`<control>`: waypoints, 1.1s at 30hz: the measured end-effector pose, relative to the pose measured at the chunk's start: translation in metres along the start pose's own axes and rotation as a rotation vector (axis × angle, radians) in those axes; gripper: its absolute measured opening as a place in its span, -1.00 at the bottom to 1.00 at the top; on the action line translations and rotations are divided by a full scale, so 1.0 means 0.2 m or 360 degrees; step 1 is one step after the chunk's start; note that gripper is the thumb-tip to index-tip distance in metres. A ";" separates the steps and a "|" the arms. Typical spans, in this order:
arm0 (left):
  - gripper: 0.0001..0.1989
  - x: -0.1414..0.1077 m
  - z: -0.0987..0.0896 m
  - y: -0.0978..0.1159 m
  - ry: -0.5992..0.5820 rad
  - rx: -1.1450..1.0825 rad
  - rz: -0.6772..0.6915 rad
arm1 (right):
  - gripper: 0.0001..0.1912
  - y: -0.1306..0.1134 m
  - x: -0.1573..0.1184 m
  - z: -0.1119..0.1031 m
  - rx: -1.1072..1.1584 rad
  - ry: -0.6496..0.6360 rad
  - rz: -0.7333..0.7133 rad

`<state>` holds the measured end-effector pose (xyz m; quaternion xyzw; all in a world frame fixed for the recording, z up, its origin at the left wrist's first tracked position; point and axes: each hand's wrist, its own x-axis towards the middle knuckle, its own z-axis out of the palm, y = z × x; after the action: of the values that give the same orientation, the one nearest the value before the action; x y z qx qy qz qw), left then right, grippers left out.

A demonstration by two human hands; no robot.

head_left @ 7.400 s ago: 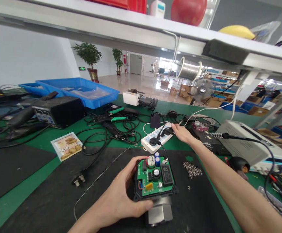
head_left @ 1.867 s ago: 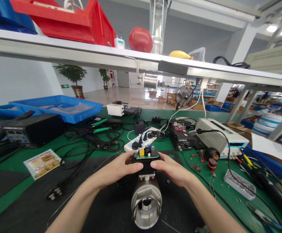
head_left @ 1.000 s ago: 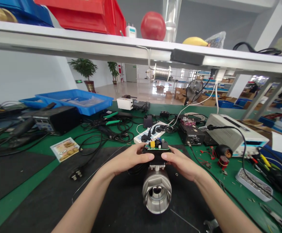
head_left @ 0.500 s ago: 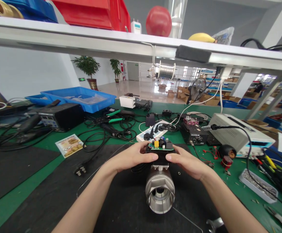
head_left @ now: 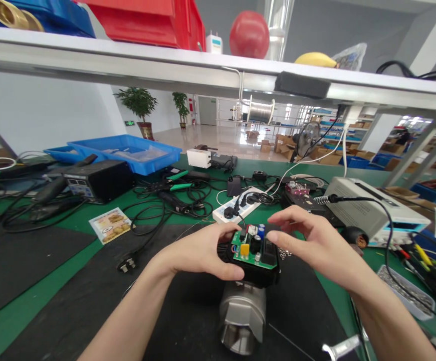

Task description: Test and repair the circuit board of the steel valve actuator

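A black actuator housing (head_left: 257,275) with an exposed green circuit board (head_left: 253,256) on top sits on a metal valve body (head_left: 243,318), over the black mat. My left hand (head_left: 206,253) is closed round the housing's left side, its thumb along the front edge. Raised at the board's right rear corner is my right hand (head_left: 304,233), its fingers apart and curved, with nothing held. The board carries a yellow part, dark cylinders and a black block. The underside of the valve is partly out of view.
Behind the valve lies a white power strip (head_left: 236,204) with cables. A wrench (head_left: 341,347) is at the front right, near a tray of small parts (head_left: 406,291). A grey instrument (head_left: 376,205) stands right; a shelf (head_left: 165,59) crosses above.
The housing and valve have tilted, so more of the board's top shows. My right hand has come off the housing's right side and moved up and right, its fingers spreading.
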<state>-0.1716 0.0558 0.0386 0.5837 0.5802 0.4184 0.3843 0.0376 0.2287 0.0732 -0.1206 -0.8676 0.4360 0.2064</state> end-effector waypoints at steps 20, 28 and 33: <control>-0.46 0.03 0.05 0.04 0.0004 0.0101 0.0086 | -0.82 -0.10 -0.05 0.05 -0.0425 -0.0104 -0.0033; -0.45 0.07 0.09 0.01 0.0090 0.0037 0.0093 | -0.73 -0.08 -0.03 0.01 -0.0404 -0.0059 0.0153; -0.43 0.08 0.08 -0.01 0.0138 0.0007 0.0041 | -0.68 -0.06 -0.02 0.02 -0.0374 -0.0005 0.0193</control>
<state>-0.1574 0.0731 0.0314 0.5735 0.5895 0.4468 0.3521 0.0387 0.2164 0.0800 -0.1956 -0.9042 0.3431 0.1628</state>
